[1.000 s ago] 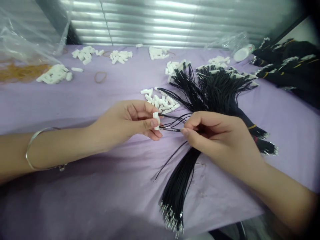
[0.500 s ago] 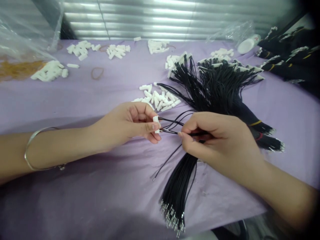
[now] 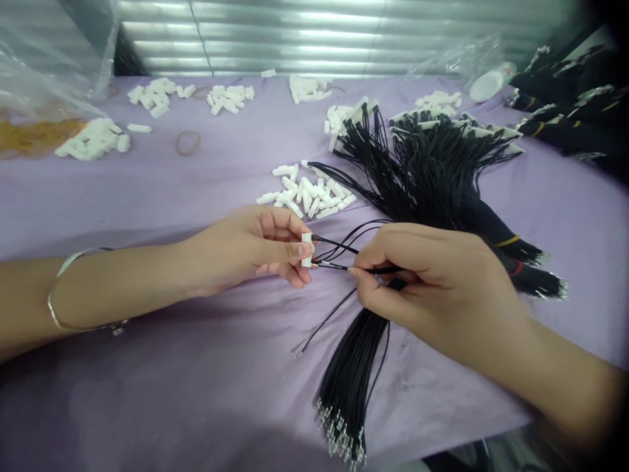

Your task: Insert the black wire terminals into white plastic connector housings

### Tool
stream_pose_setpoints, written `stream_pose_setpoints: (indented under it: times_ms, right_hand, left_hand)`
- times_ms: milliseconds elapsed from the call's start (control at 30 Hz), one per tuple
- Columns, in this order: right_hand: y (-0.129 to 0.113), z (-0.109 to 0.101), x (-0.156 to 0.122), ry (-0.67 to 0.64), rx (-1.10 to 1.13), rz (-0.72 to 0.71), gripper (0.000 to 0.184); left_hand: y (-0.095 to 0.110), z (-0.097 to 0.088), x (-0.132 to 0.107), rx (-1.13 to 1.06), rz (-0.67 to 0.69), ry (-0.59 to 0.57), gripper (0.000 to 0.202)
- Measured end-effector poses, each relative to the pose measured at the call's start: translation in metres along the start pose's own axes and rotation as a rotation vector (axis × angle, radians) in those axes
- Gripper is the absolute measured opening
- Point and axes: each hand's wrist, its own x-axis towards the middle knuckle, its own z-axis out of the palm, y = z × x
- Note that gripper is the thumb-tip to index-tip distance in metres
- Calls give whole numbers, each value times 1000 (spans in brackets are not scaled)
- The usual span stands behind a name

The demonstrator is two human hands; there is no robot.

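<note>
My left hand (image 3: pixel 250 249) pinches a small white plastic connector (image 3: pixel 307 250) between thumb and fingers. Several thin black wires run from the connector to the right. My right hand (image 3: pixel 432 282) grips one black wire (image 3: pixel 339 267) near its metal tip, which sits right at the connector's lower end. Under my right hand lies a bundle of black wires (image 3: pixel 351 367) with metal terminals pointing toward me. One loose black wire (image 3: pixel 324 324) trails across the purple cloth (image 3: pixel 196 367).
Loose white connectors (image 3: pixel 309 193) lie in a pile just beyond my hands, and more piles (image 3: pixel 91 141) sit at the back left. Finished black wire harnesses (image 3: pixel 432 164) are heaped at the right. A rubber band (image 3: pixel 188 142) and clear plastic bags (image 3: pixel 39 72) lie at the left.
The view has shifted slightly. My right hand has brought the wire tip closer to the connector; my left hand keeps its hold.
</note>
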Motion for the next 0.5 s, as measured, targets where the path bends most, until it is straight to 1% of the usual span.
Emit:
stream_pose_setpoints:
  times_ms: [167,300,500]
  right_hand:
    - [0,1,-1,-2,-47,-45,14]
    - [1,4,0,36,-75,-52,10]
    - [2,5,2,33,-81,-62,10]
  left_hand:
    - [1,0,0,27,-14,11,15]
    - [0,-1,2,54,1,-12,12]
    - [-1,-1,3,26,-15,-19,14]
